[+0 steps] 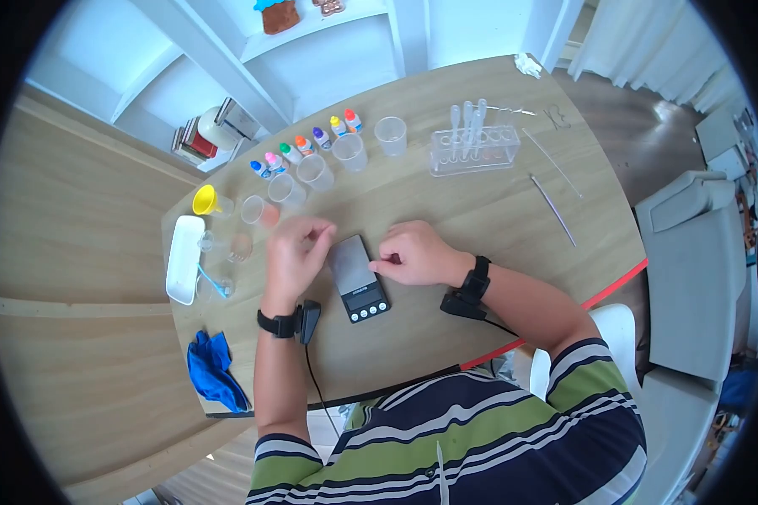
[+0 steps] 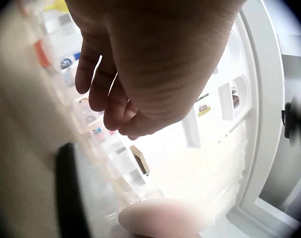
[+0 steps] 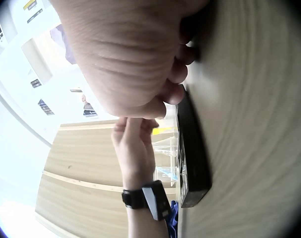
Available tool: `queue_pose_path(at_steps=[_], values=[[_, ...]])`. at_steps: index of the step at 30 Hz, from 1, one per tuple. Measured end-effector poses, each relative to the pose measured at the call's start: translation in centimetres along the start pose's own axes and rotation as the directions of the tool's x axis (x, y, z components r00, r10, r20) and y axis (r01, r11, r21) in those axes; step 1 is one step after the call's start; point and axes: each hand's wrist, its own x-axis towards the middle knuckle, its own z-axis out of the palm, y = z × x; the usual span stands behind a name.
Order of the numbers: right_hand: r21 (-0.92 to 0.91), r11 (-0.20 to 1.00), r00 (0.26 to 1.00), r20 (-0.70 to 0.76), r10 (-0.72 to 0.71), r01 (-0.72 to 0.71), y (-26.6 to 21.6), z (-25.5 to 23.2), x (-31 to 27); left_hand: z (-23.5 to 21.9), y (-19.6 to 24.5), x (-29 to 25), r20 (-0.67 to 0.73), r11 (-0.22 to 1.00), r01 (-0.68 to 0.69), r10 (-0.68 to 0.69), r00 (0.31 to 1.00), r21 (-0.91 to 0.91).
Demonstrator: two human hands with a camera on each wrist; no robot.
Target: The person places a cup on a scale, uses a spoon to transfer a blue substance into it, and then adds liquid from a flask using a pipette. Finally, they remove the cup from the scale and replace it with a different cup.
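Observation:
A black digital pocket scale [image 1: 360,279] with a bare metal plate lies on the wooden table between both hands. My left hand [image 1: 293,257] hovers beside the scale's left edge, its fingers loosely bent and nothing between them. In the left wrist view, the same hand [image 2: 150,64] hangs with its fingers curving down. At the scale's right edge is my right hand [image 1: 419,254], fingers loosely curled, thumb tip by the plate. The right wrist view shows this hand [image 3: 135,59] low over the tabletop, close by the scale [image 3: 192,153]. No held object shows in either hand.
Clear plastic cups [image 1: 315,172] and small color bottles [image 1: 304,145] line the back. A test tube rack [image 1: 475,151] with pipettes stands back right, near a thin purple rod [image 1: 552,209]. Leftward are a yellow funnel [image 1: 205,200], a white tray [image 1: 184,259] and a blue cloth [image 1: 215,370].

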Motion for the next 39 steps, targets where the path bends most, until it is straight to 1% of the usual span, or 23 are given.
queue_pose_path(at_steps=[1,2,4,5,6,7,8,10,14,16,18,20,21,22,23,25,26,27,29,30,32,34,39], values=[[0.001,1.000,1.000,-0.010,-0.005,0.005,-0.1,0.0,0.0,-0.2,-1.0,-1.3,0.019,0.990,0.114,-0.113,0.993,-0.078],[0.003,1.000,1.000,-0.018,-0.011,0.011,-0.3,0.0,0.1,-0.3,-2.1,-2.4,0.004,0.989,0.125,-0.125,0.992,-0.080],[0.003,1.000,1.000,0.006,-0.016,0.016,-0.7,-0.4,0.3,-0.7,-3.3,-4.0,0.015,0.939,0.312,-0.313,0.949,-0.144],[0.004,1.000,1.000,0.010,-0.011,0.011,-0.9,-0.5,0.4,-0.8,-3.8,-4.6,-0.003,0.934,0.324,-0.328,0.945,-0.151],[0.005,1.000,0.999,0.033,-0.023,0.022,-0.9,-0.4,0.4,-0.9,-3.8,-4.7,0.020,0.933,0.321,-0.322,0.947,-0.163],[0.000,1.000,0.999,0.041,0.008,-0.008,-1.0,-0.4,0.4,-0.9,-3.9,-4.7,0.042,0.932,0.317,-0.315,0.948,-0.176],[-0.008,0.999,0.998,0.046,0.040,-0.040,-1.0,-0.5,0.5,-0.8,-4.2,-4.8,0.025,0.927,0.326,-0.327,0.945,-0.184],[0.000,0.998,0.997,0.058,0.055,-0.055,-0.8,-0.4,0.5,-0.3,-4.8,-4.8,0.103,0.872,0.366,-0.352,0.930,-0.326],[0.047,0.992,0.993,0.036,0.114,-0.116,-0.8,-0.6,0.6,0.4,-5.4,-4.9,0.129,0.826,0.407,-0.389,0.912,-0.389],[0.090,0.985,0.989,0.024,0.143,-0.145,-0.9,-0.7,0.6,0.9,-5.8,-5.0,0.077,0.872,0.323,-0.318,0.945,-0.368],[0.136,0.974,0.984,0.010,0.181,-0.180,-0.6,-0.6,0.4,0.9,-5.7,-5.1,0.079,0.876,0.334,-0.328,0.942,-0.348],[0.184,0.964,0.970,-0.115,0.215,-0.192,0.0,-0.5,0.2,0.8,-5.4,-5.1,0.083,0.877,0.351,-0.343,0.936,-0.328],[0.188,0.961,0.969,-0.102,0.225,-0.203,0.1,-0.6,0.2,0.7,-5.4,-5.1,0.068,0.887,0.331,-0.327,0.943,-0.323],[0.184,0.958,0.962,-0.125,0.244,-0.219,0.3,-0.7,0.4,0.7,-5.4,-5.0,0.053,0.897,0.309,-0.309,0.950,-0.316],[0.179,0.955,0.953,-0.149,0.264,-0.237,0.4,-0.8,0.4,0.7,-5.5,-5.1,0.060,0.892,0.322,-0.320,0.946,-0.319],[0.176,0.953,0.952,-0.134,0.273,-0.249,0.3,-0.7,0.6,0.8,-5.6,-5.1,0.036,0.908,0.284,-0.287,0.957,-0.308],[0.170,0.954,0.954,-0.129,0.272,-0.248,0.2,-0.6,0.6,0.7,-5.5,-5.1,0.047,0.902,0.296,-0.296,0.954,-0.314],[0.172,0.950,0.951,-0.123,0.284,-0.261,0.2,-0.5,0.7,0.5,-5.4,-5.1,0.054,0.920,0.276,-0.272,0.961,-0.279],[0.092,0.974,0.971,-0.099,0.216,-0.208,-0.1,-0.3,0.7,0.5,-5.3,-5.0,0.070,0.932,0.263,-0.253,0.965,-0.248],[0.093,0.972,0.970,-0.094,0.224,-0.216,-0.2,-0.3,0.7,0.6,-5.3,-5.0,0.066,0.943,0.244,-0.235,0.970,-0.224],[0.032,0.983,0.980,-0.079,0.181,-0.179,-0.4,-0.4,0.9,0.5,-5.3,-4.9,0.065,0.953,0.230,-0.221,0.973,-0.200],[0.023,0.985,0.982,-0.073,0.172,-0.171,-0.5,-0.4,0.9,0.4,-5.2,-4.8,0.060,0.965,0.195,-0.187,0.980,-0.176],[-0.013,0.992,0.990,-0.065,0.122,-0.124,-0.3,-0.4,1.0,0.4,-5.1,-4.7,0.059,0.968,0.194,-0.187,0.981,-0.161]])
